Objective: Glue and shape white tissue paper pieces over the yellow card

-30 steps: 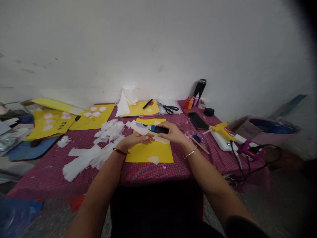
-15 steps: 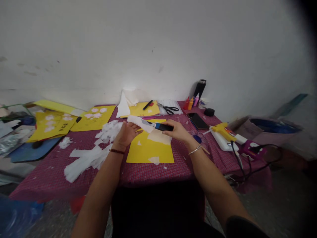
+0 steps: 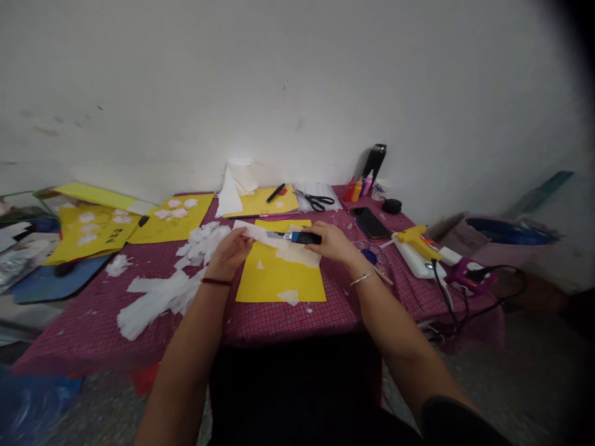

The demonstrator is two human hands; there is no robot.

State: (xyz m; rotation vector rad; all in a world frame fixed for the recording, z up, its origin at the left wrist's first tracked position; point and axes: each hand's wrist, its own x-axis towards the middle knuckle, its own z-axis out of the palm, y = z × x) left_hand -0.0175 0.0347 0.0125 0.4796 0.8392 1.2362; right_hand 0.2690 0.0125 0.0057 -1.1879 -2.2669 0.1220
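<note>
My right hand [image 3: 331, 240] is wrapped round the dark blue and black handle of a utility knife [image 3: 304, 237], its blade pointing left. The blade lies against a strip of white paper [image 3: 251, 231]. My left hand [image 3: 231, 249] pinches the left end of that strip between thumb and fingers. Beneath both lies a yellow sheet [image 3: 274, 279] with torn pale scraps on it, one a large piece [image 3: 300, 253] under the knife and one a small scrap [image 3: 289, 297] near the front edge.
White paper strips [image 3: 162, 297] are heaped left of the yellow sheet. Behind are black scissors [image 3: 318, 201], a marker [image 3: 276, 192] and small paint bottles [image 3: 357, 190]. At right are a phone [image 3: 370, 223], a yellow glue gun [image 3: 418, 241] with cables, and a dark flask [image 3: 374, 162].
My left hand's fingers have closed from a spread pose onto the paper strip's end. The knife stays in my right hand, shifted slightly left.
</note>
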